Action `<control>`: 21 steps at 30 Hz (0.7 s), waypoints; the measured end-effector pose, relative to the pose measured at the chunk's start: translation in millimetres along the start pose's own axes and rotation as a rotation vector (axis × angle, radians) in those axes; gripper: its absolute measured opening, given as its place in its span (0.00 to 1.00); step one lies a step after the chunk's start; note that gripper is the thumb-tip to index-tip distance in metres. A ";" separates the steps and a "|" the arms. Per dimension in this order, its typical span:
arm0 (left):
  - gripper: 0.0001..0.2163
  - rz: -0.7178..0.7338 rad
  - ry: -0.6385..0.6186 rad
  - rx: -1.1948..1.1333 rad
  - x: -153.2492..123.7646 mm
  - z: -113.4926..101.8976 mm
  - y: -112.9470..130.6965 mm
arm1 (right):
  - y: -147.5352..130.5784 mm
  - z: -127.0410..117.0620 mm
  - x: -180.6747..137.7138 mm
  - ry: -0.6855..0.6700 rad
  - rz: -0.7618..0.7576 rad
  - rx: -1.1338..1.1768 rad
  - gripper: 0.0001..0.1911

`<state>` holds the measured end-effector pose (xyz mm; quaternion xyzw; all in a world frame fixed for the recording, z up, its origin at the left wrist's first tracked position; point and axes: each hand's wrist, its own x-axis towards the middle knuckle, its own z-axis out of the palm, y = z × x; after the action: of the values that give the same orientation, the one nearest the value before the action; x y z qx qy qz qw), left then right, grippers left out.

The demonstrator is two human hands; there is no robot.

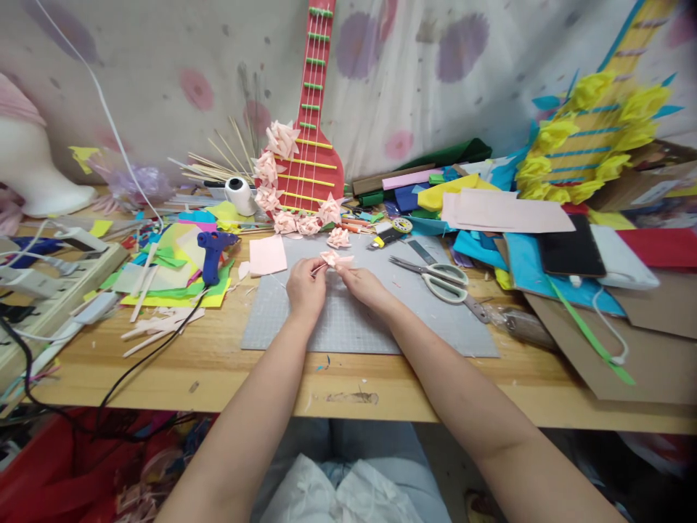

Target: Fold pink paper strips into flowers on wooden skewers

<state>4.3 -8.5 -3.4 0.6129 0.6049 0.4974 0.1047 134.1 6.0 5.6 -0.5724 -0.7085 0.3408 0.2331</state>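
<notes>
I see both hands raised over the front of the red paper lute (334, 156), working on a pale pink paper flower (329, 258) above the grey cutting mat (348, 330). The left hand (306, 287) pinches it from one side, with something thin between the fingers that I can't make out; the right hand (364, 285) grips its other edge by the fingertips.

Just beyond the fingers, a loose pink rosette (338, 237) lies near the lute's base, and more rosettes ring its lower body, so the space straight ahead is tight. To the right I have scissors (443, 280) lying slantwise across the mat, blades toward the hands, with a yellow-and-black cutter (384, 238) farther back. Past those, the bench (381, 392) is crowded with coloured paper, a black phone (569, 245) and sheets of cardboard (647, 367).

On my left, a pink paper square (268, 255) overlaps the mat's corner. Beyond it a blue glue gun (214, 256) stands on layered sheets, its black cord (155, 347) running down across the bench past a heap of pale strips (157, 327). A loaded power strip (59, 299) fills the far left.
</notes>
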 end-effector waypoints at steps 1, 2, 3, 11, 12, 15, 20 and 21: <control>0.05 0.004 0.000 -0.005 -0.3 0.3 -0.3 | -0.2 -0.1 -0.1 0.000 0.001 -0.001 0.28; 0.06 0.007 -0.001 -0.009 -0.5 0.6 -0.7 | -0.3 -0.1 -0.1 -0.001 0.000 -0.005 0.28; 0.06 0.007 -0.001 -0.011 -0.6 0.9 -1.2 | -0.1 -0.2 -0.1 -0.002 -0.004 -0.011 0.29; 0.05 -0.002 -0.009 0.005 -1.3 1.0 0.5 | 1.5 -1.6 -0.8 -0.005 -0.017 -0.072 0.29; 0.05 -0.005 -0.005 0.009 -1.4 0.8 1.3 | 1.2 -1.9 -1.3 -0.007 -0.016 -0.082 0.29; 0.05 -0.032 0.003 0.004 -2.0 0.1 3.1 | -0.2 -1.8 -3.2 0.000 -0.032 -0.115 0.27; 0.05 -0.098 0.046 -0.027 -3.8 -0.2 3.2 | -5.3 3.9 -6.5 0.030 -0.079 -0.197 0.26; 0.05 -0.105 0.055 -0.026 -4.1 -0.1 2.8 | -6.9 5.4 -7.3 0.033 -0.076 -0.228 0.27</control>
<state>6.9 -12.7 -3.3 0.5651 0.6323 0.5158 0.1218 127.4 -3.0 7.7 -0.5733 -0.7600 0.2392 0.1911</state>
